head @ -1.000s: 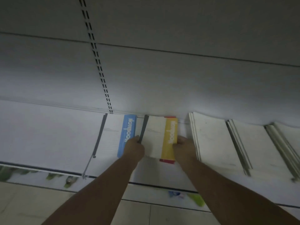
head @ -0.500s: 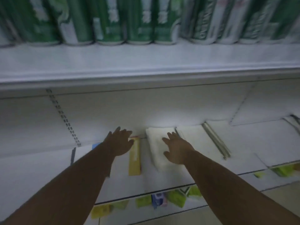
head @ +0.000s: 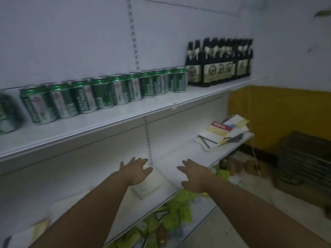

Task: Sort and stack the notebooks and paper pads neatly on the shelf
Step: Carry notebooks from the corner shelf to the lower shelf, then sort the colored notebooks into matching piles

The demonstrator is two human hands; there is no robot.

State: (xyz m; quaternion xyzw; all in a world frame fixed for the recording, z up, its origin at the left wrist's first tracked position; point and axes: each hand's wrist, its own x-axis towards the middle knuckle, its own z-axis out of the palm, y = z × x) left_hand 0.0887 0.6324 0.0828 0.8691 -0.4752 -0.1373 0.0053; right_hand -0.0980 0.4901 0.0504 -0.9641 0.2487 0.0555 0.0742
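Both hands reach out over the middle shelf (head: 188,154), palms down and empty. The left hand (head: 137,171) has its fingers spread and its grip wide open, hovering over the near left corner of a white paper pad (head: 152,183) that lies flat on that shelf; whether the palm touches the pad cannot be told. The right hand (head: 194,174) is likewise open, fingers loosely splayed, holding nothing, just right of the white paper pad and above the shelf's front edge. Farther along the shelf to the right of the pad, well apart from it, an untidy pile of notebooks (head: 223,133) lies at the shelf's far end, several white covers overlapping at angles, one with a red band and one with a yellow band on top. To the left of the pad, near the lower left corner of the view and partly hidden by the left forearm, another pad with a yellow strip (head: 38,228) lies on the same shelf, blurred. Above the pad, on the upper shelf (head: 125,113), stands a row of green cans (head: 100,93), and right of them a group of dark bottles (head: 220,61). Below the pad, on the lower shelf, green packets (head: 177,206) lie scattered.
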